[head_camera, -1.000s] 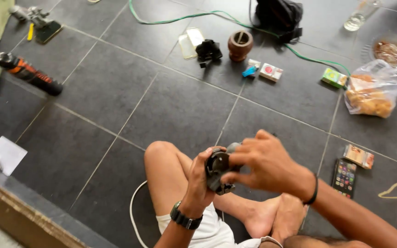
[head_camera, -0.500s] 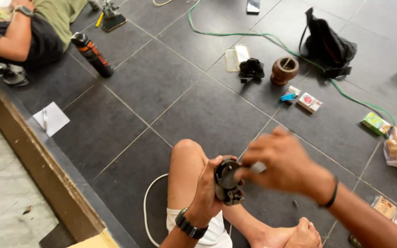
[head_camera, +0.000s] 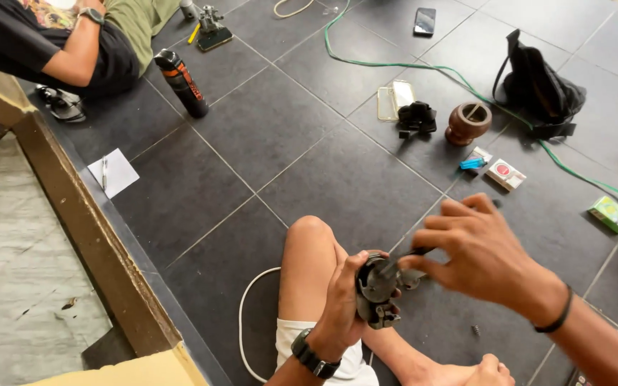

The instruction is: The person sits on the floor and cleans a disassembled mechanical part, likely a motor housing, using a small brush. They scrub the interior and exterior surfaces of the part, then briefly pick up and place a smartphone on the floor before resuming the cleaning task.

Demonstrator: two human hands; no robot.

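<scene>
A dark round metal part (head_camera: 378,289) is being gripped by the left hand (head_camera: 343,304), whose fingers (head_camera: 388,314) are being kept curled tightly around its underside, just above the person's bent knee. A thin dark tool (head_camera: 410,256) is being pinched between thumb and fingertips of the right hand (head_camera: 477,257), with the remaining fingers being held loosely spread; its tip is being pressed against the top of the part, just right of the left thumb. Beyond the right fingers, a small wooden pot (head_camera: 468,122) and a black bag (head_camera: 541,93) are lying on the dark tiled floor (head_camera: 309,136).
</scene>
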